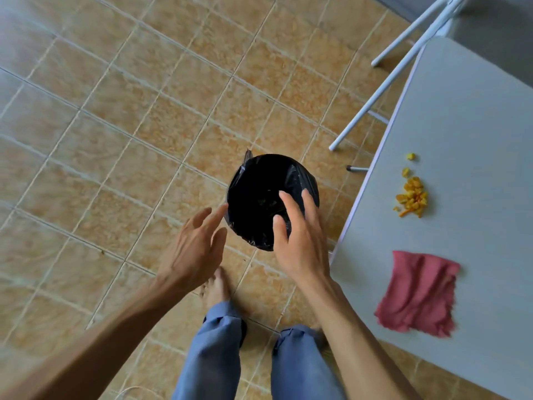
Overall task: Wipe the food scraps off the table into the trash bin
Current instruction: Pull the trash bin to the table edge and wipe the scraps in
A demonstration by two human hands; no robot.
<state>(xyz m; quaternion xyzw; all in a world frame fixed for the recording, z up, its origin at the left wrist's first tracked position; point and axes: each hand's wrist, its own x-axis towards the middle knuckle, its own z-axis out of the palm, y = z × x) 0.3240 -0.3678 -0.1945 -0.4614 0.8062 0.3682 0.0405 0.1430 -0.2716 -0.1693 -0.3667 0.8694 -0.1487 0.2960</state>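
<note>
Food scraps (412, 196), a small heap of yellow-orange bits with 2 loose pieces beyond it, lie on the pale grey bench (473, 134) well to the right of both hands and apart from them. A crumpled red cloth (418, 295) rests on the bench nearer the person, right of the right forearm, untouched.

Between the hands stands a round trash bin lined with a glossy black plastic bag (259, 194), on the tan tiled floor (115, 125) just off the bench edge. The left hand (196, 249) is spread open with its fingertips at the bin's left rim; the right hand (300, 238) is open too, fingers over the right rim. Neither grip has closed on anything.

The step in hand looks like placing the bin. To do it well, take the rim at both sides and bring it close under the bench edge, below the scraps, so swept bits drop inside. Avoid dragging the liner loose. Then the cloth can push the heap toward the edge.
</note>
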